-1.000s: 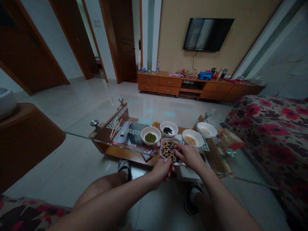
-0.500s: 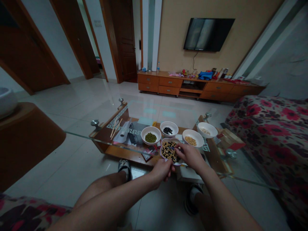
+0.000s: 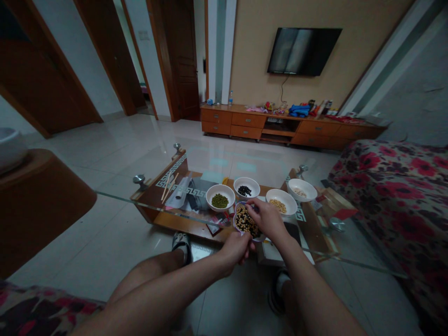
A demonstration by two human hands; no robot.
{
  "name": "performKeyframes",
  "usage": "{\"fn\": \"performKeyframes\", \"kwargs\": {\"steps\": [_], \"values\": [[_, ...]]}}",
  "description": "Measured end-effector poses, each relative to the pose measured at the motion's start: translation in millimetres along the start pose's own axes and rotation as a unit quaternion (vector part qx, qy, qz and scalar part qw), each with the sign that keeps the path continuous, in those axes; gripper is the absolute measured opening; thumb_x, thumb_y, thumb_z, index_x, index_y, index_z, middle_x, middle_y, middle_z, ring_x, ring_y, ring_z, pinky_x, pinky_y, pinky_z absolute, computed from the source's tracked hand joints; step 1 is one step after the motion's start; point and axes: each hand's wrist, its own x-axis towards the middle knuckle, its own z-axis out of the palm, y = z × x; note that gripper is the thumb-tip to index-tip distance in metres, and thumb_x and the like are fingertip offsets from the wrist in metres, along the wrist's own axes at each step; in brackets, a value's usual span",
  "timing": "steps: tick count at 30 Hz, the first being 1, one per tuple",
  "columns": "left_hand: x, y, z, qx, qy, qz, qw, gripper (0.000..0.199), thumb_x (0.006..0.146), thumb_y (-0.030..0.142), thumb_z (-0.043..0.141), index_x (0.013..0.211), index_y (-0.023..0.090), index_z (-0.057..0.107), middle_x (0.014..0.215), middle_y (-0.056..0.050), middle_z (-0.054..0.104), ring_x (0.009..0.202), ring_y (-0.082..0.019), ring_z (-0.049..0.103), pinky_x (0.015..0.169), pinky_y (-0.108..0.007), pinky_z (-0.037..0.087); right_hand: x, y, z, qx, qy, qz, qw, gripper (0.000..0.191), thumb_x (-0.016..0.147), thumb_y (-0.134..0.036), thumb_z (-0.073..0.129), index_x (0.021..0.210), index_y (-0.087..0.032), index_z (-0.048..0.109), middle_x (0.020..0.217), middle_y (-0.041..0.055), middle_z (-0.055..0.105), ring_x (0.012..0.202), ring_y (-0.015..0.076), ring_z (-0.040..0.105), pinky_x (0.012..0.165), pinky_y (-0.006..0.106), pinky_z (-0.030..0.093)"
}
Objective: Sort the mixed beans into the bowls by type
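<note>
Left hand (image 3: 235, 249) clenched on the near rim of a white bowl of mixed beans (image 3: 234, 224), the grip apparently there to steady the bowl against the work of the other hand. Right hand (image 3: 268, 220) raised over the far side of the same bowl, with fingers (image 3: 250, 204) pinched close together just above the black and yellow beans; too dark and small to tell whether those fingertips grasp a bean or a thin tool.

The bowl itself sits at the near side of a glass coffee table (image 3: 140, 199), probably placed there for easy reach from a seated position. Spread in a loose arc just behind it, a bowl of green beans (image 3: 208, 198), a bowl of black beans (image 3: 257, 185), a bowl of yellow beans (image 3: 294, 204) and a bowl of pale beans (image 3: 313, 191), one kind to each, seemingly to keep the kinds apart. Lower down, on the wooden shelf under the glass, a pair of chopsticks (image 3: 167, 186) lying beside folded papers (image 3: 178, 198), out of the way of the bowls.
</note>
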Motion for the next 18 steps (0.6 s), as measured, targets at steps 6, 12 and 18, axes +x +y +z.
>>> {"fn": "performKeyframes", "kwargs": {"steps": [6, 12, 18], "values": [[0, 0, -1.0, -0.005, 0.002, -0.006, 1.000, 0.031, 0.084, 0.033, 0.038, 0.062, 0.017, 0.054, 0.041, 0.004, 0.038, 0.032, -0.008, 0.030, 0.035, -0.020, 0.021, 8, -13, 10, -0.022, 0.014, 0.007, 1.000, 0.025, 0.090, -0.037, 0.046, 0.097, -0.023, 0.065, 0.084, 0.0042, 0.070, 0.076, 0.0180, 0.064, 0.065, 0.026, 0.040], [-3, 4, -1.0, -0.001, 0.004, -0.007, 1.000, 0.032, 0.084, 0.030, 0.037, 0.061, 0.017, 0.053, 0.040, 0.004, 0.038, 0.032, -0.008, 0.029, 0.035, -0.021, 0.021, 9, -14, 10, -0.038, 0.012, 0.018, 0.999, 0.024, 0.089, -0.039, 0.046, 0.097, -0.024, 0.064, 0.083, 0.0038, 0.070, 0.075, 0.0183, 0.063, 0.064, 0.027, 0.039], [-1, 0, -1.9, -0.005, -0.003, 0.001, 1.000, 0.030, 0.083, 0.032, 0.039, 0.062, 0.017, 0.054, 0.040, 0.004, 0.038, 0.033, -0.008, 0.030, 0.034, -0.020, 0.021, 3, -9, 1, -0.034, 0.002, 0.014, 0.999, 0.026, 0.090, -0.040, 0.045, 0.097, -0.024, 0.064, 0.083, 0.0041, 0.070, 0.074, 0.0180, 0.063, 0.063, 0.026, 0.038]]}}
